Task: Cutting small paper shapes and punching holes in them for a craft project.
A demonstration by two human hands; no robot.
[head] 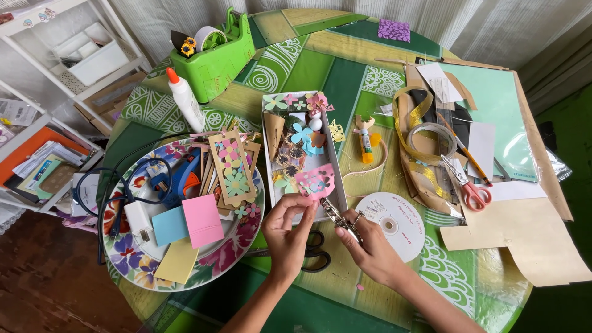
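The right hand (pixel 370 243) is closed around a small metal punch (pixel 339 217), its fingers squeezing the handles, so the tool points up toward the pink paper (pixel 316 182). The left hand (pixel 287 231) pinches the lower edge of that pink paper between thumb and fingertips, seemingly to keep it steady at the punch's mouth. The paper, already cut through with flower-shaped holes, hangs over the near end of a long white tray (pixel 269 154) filled with paper flowers. Just right of the tray lies a white disc (pixel 394 223) with a printed label; black scissors (pixel 316 253) lie under the hands. Left of the tray, a flowered plate (pixel 132 256) carries coloured note squares and a blue glue gun (pixel 179 179). Behind the tray stand a white glue bottle (pixel 185 98) with an orange cap and a green tape dispenser (pixel 219 55).
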